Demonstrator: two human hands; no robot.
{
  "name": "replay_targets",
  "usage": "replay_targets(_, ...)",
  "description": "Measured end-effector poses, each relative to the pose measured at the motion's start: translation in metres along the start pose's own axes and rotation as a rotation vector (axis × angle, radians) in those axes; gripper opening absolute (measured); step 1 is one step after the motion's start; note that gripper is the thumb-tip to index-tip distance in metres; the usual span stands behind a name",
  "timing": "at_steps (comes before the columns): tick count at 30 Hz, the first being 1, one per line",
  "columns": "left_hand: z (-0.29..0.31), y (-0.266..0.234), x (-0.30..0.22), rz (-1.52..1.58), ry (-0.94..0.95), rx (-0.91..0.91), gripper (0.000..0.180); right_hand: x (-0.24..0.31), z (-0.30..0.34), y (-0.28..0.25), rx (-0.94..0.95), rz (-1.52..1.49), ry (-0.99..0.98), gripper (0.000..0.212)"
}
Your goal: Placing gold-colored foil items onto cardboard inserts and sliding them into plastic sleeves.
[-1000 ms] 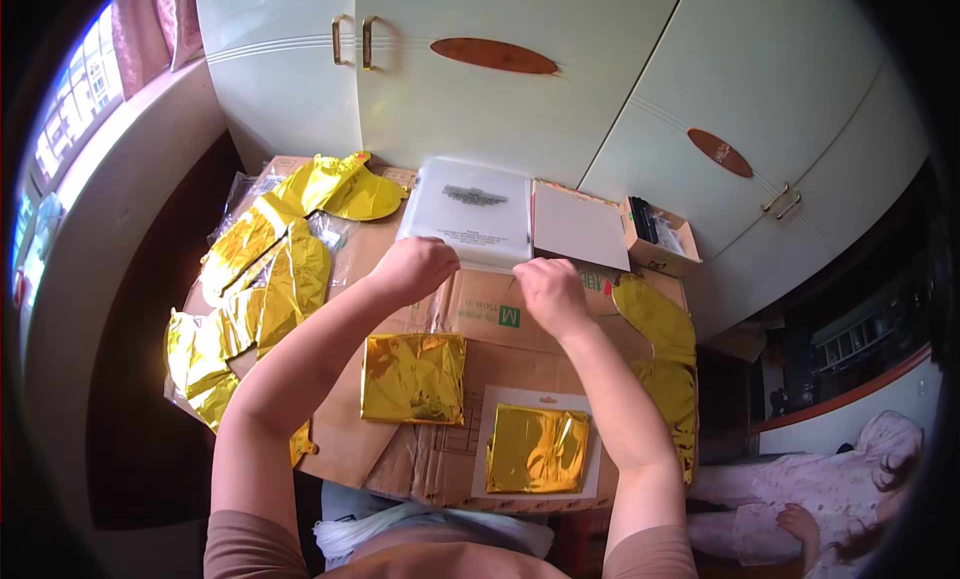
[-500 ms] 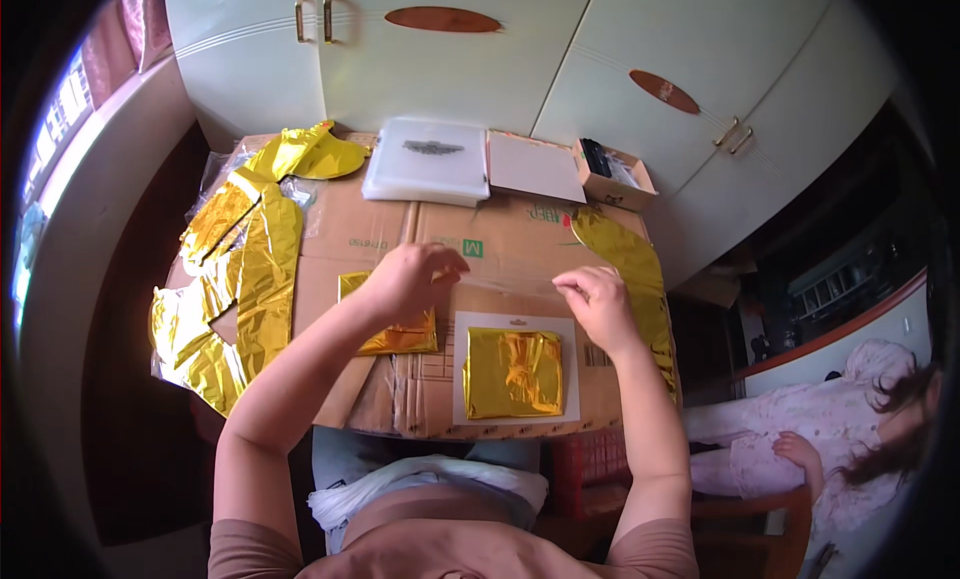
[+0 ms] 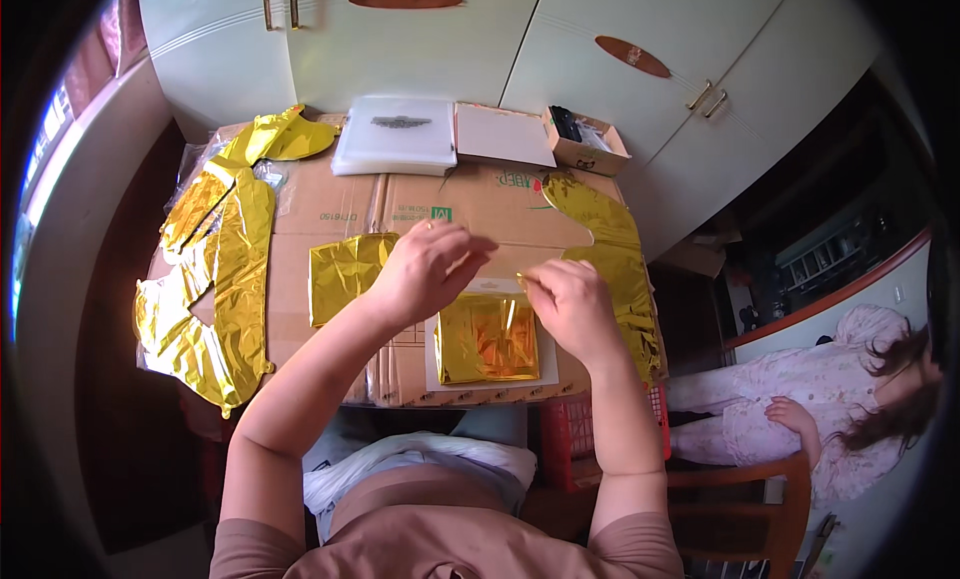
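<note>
A folded gold foil balloon (image 3: 487,344) lies on a white backing card (image 3: 546,374) near the table's front edge. My left hand (image 3: 422,274) hovers over the card's far left corner, its fingers pinched together. At the far right corner, my right hand (image 3: 570,307) pinches too, its fingertips close to the foil's upper edge. Whatever the fingers hold is too thin or small to make out. Partly behind my left hand lies another folded gold foil piece (image 3: 345,271).
Unfolded gold foil balloons (image 3: 240,279) cover the table's left side; another gold foil balloon (image 3: 610,219) lies right. Along the back stand clear plastic sleeves (image 3: 395,144), a pale card stack (image 3: 505,134) and a small open box (image 3: 595,154). A person (image 3: 770,399) is at the right.
Both hands have come lower and closer to the folded foil and its card. The gap between them has narrowed. The whole view has shifted slightly.
</note>
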State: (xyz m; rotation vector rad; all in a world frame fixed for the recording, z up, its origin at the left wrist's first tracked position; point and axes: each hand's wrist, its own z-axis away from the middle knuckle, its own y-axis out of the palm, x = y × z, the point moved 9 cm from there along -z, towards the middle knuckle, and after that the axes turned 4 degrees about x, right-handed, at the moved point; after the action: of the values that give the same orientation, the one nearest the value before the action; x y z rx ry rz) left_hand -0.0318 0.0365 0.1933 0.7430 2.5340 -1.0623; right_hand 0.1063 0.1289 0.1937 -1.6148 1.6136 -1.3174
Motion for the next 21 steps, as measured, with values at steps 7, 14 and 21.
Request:
replay_targets(7,0.0,-0.04,0.024,0.109,-0.265,-0.267,0.055,-0.041,-0.007,-0.002,-0.075,-0.993,0.372,0.019)
replay_targets(14,0.034,-0.055,0.03,-0.005,-0.316,-0.387,0.045,0.01,0.005,-0.046,-0.487,-0.084,-0.195,0.022)
replay_targets(21,0.014,-0.079,0.022,0.102,-0.207,-0.409,0.022,0.053,0.029,0.021,-0.296,0.371,-0.508,0.03)
